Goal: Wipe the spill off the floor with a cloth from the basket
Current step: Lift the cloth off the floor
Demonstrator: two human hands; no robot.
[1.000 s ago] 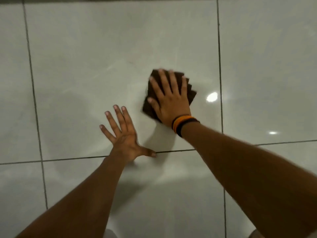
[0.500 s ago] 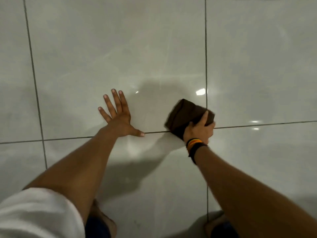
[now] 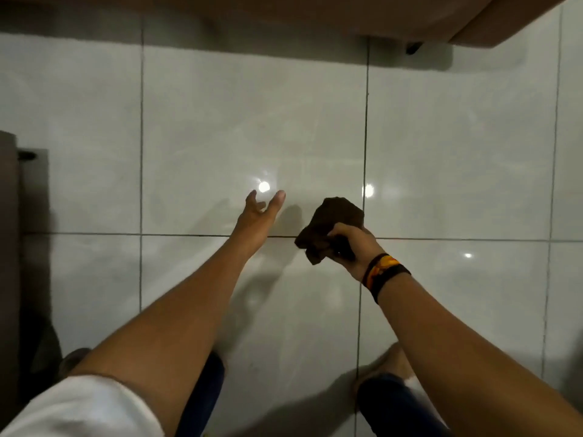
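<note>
Honestly a lot of this was hard to make out. The right hand had its fingers curled under the bunched brown cloth, so most of them were hidden, and part of the cloth was buried in the grip. On the left hand the middle fingers were lost behind the palm edge. A brown piece of furniture was chopped off by the top edge, and a dark upright thing ran off the left side. Couldn't tell what either was. The legs were cut off at the bottom. No spill readable on the glossy floor, just glare.
</note>
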